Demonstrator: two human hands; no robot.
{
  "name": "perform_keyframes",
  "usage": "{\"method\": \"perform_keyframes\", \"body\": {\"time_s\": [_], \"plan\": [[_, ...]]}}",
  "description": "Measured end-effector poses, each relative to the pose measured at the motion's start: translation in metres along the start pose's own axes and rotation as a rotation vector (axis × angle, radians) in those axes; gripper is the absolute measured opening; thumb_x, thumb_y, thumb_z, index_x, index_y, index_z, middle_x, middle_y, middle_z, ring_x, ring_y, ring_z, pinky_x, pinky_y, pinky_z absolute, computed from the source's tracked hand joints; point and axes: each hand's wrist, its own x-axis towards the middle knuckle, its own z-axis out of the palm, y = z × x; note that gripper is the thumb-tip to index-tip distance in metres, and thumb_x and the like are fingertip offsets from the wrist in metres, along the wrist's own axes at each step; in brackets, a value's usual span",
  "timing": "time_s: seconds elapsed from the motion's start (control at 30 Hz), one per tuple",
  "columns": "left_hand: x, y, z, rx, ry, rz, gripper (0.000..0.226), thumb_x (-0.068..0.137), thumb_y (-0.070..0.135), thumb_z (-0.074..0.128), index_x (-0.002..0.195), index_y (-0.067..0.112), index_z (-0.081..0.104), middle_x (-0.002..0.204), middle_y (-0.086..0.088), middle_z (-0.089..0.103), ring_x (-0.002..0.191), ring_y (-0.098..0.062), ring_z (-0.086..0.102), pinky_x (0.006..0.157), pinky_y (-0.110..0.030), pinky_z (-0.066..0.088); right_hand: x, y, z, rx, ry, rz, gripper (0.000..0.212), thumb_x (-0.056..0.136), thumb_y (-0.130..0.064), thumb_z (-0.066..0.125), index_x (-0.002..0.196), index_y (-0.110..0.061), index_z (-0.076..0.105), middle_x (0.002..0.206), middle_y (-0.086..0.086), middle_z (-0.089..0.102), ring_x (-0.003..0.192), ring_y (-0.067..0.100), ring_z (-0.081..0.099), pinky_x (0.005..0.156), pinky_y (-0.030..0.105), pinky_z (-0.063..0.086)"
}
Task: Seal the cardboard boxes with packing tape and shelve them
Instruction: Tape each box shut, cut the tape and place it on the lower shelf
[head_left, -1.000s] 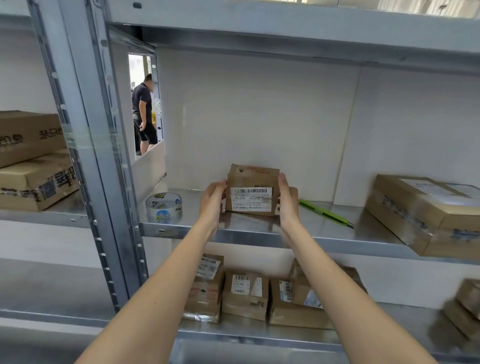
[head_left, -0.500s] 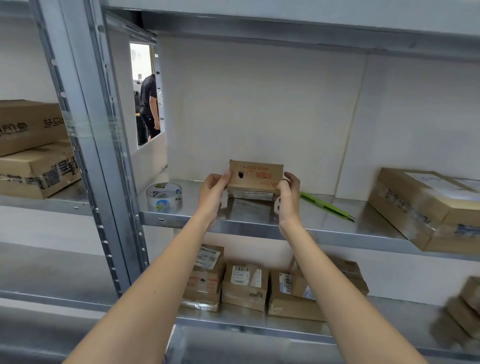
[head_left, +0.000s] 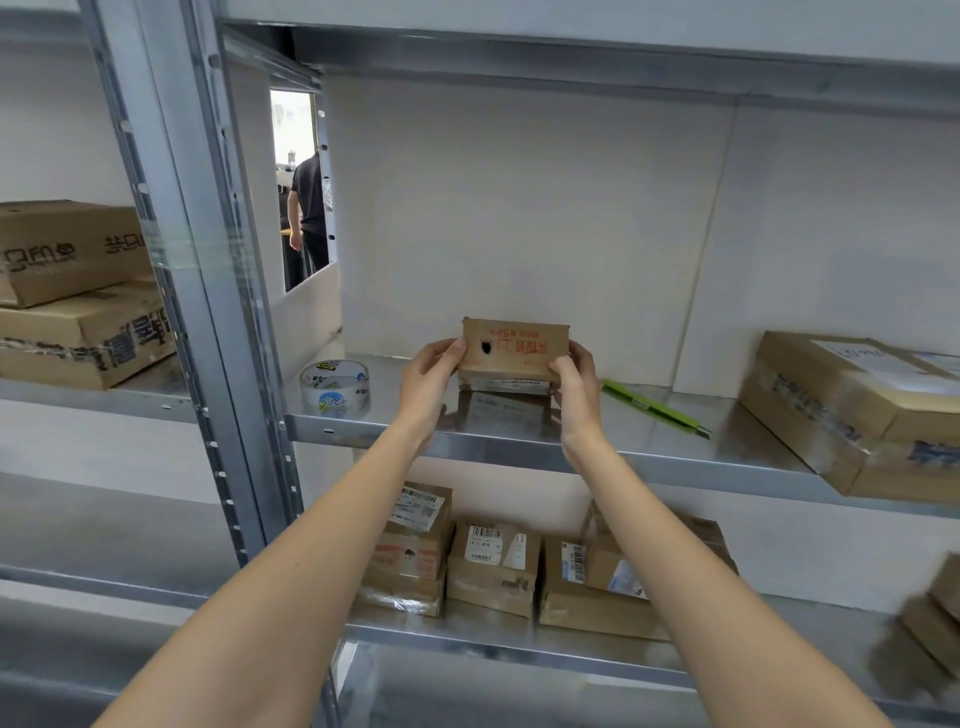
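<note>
A small cardboard box (head_left: 514, 349) with red print and a dark hole on its near face is on the middle metal shelf (head_left: 519, 447). Its near face points up towards me and its labelled side faces down. My left hand (head_left: 428, 371) grips its left end and my right hand (head_left: 574, 382) grips its right end. A roll of packing tape (head_left: 335, 388) lies on the same shelf, left of my left hand.
A green pen-like tool (head_left: 655, 407) lies right of the box. Larger boxes (head_left: 857, 410) sit at the shelf's right end. Several small labelled boxes (head_left: 493, 566) fill the lower shelf. Big boxes (head_left: 72, 291) stand in the left bay beyond a steel upright (head_left: 197, 291). A person (head_left: 309, 208) stands behind.
The small box has been tipped over between my hands: its white label faced me a second ago, and the red-printed side shows in its place. Both hands stayed on its ends.
</note>
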Motion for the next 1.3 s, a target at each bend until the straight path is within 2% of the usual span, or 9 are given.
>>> {"method": "perform_keyframes", "body": {"time_s": [0.13, 0.3, 0.4, 0.6, 0.7, 0.83, 1.03, 1.13, 1.3], "plan": [[-0.004, 0.006, -0.002, 0.061, -0.009, -0.010, 0.024, 0.095, 0.044, 0.058, 0.114, 0.030, 0.059, 0.114, 0.007, 0.064, 0.113, -0.015, 0.055, 0.091, -0.047, 0.043, 0.001, -0.003, -0.005, 0.028, -0.013, 0.025, 0.038, 0.096, -0.035, 0.054, 0.130, -0.021, 0.049, 0.121, 0.002, 0.062, 0.101, 0.009, 0.058, 0.081, 0.024, 0.046], [-0.007, 0.011, -0.007, 0.107, -0.017, 0.010, 0.024, 0.097, 0.038, 0.058, 0.115, 0.024, 0.061, 0.103, 0.008, 0.066, 0.104, -0.012, 0.059, 0.079, -0.033, 0.045, 0.002, -0.005, -0.009, -0.009, -0.016, 0.015, 0.038, 0.095, -0.033, 0.058, 0.129, -0.019, 0.048, 0.121, 0.003, 0.061, 0.097, 0.007, 0.057, 0.076, 0.021, 0.045], [-0.010, 0.010, -0.010, 0.148, -0.017, 0.016, 0.021, 0.097, 0.038, 0.056, 0.113, 0.025, 0.061, 0.110, 0.003, 0.065, 0.107, -0.013, 0.057, 0.072, -0.028, 0.049, 0.000, -0.003, -0.010, -0.026, -0.008, 0.002, 0.038, 0.094, -0.032, 0.060, 0.127, -0.018, 0.048, 0.118, 0.002, 0.061, 0.096, 0.008, 0.058, 0.076, 0.021, 0.045], [-0.012, 0.007, -0.014, 0.185, -0.044, 0.002, 0.020, 0.097, 0.040, 0.055, 0.114, 0.030, 0.060, 0.115, 0.004, 0.065, 0.117, -0.017, 0.055, 0.097, -0.047, 0.047, 0.002, 0.002, -0.011, -0.023, -0.015, -0.003, 0.037, 0.091, -0.031, 0.064, 0.122, -0.019, 0.049, 0.118, 0.002, 0.061, 0.107, 0.018, 0.061, 0.087, 0.029, 0.050], [-0.014, 0.006, -0.014, 0.219, -0.063, 0.048, 0.022, 0.100, 0.033, 0.052, 0.119, 0.024, 0.058, 0.112, 0.004, 0.062, 0.113, -0.016, 0.054, 0.093, -0.042, 0.048, 0.003, 0.006, -0.013, -0.051, -0.019, -0.012, 0.039, 0.091, -0.030, 0.064, 0.124, -0.021, 0.047, 0.117, 0.002, 0.060, 0.109, 0.019, 0.060, 0.094, 0.036, 0.050], [-0.016, 0.005, -0.012, 0.288, -0.064, 0.127, 0.026, 0.102, 0.021, 0.050, 0.126, 0.012, 0.056, 0.114, -0.001, 0.060, 0.106, -0.013, 0.055, 0.096, -0.036, 0.048, -0.002, 0.003, -0.014, -0.048, -0.059, -0.055, 0.047, 0.095, -0.019, 0.057, 0.138, -0.027, 0.039, 0.111, -0.001, 0.055, 0.106, 0.015, 0.058, 0.092, 0.032, 0.050], [-0.011, -0.003, -0.013, 0.394, -0.097, 0.124, 0.021, 0.101, 0.015, 0.050, 0.122, 0.012, 0.054, 0.119, -0.003, 0.061, 0.112, -0.015, 0.056, 0.093, -0.030, 0.046, -0.003, 0.004, -0.013, -0.151, -0.019, -0.107, 0.039, 0.092, -0.011, 0.055, 0.130, -0.016, 0.050, 0.130, 0.012, 0.049, 0.110, 0.017, 0.053, 0.082, 0.023, 0.050], [-0.007, -0.010, -0.013, 0.448, -0.109, 0.125, 0.016, 0.100, 0.012, 0.051, 0.114, 0.017, 0.054, 0.124, -0.009, 0.064, 0.121, -0.019, 0.056, 0.098, -0.029, 0.045, -0.002, 0.004, -0.014, -0.182, -0.005, -0.100, 0.040, 0.091, -0.011, 0.055, 0.130, -0.015, 0.050, 0.131, 0.010, 0.047, 0.110, 0.015, 0.049, 0.088, 0.027, 0.048], [-0.012, -0.005, -0.011, 0.371, -0.089, 0.151, 0.023, 0.102, 0.018, 0.049, 0.123, 0.015, 0.056, 0.116, 0.000, 0.061, 0.108, -0.012, 0.055, 0.086, -0.024, 0.048, -0.004, 0.002, -0.016, -0.142, -0.009, -0.093, 0.036, 0.094, -0.019, 0.058, 0.129, -0.019, 0.054, 0.129, 0.010, 0.051, 0.112, 0.017, 0.054, 0.082, 0.021, 0.050]]}}
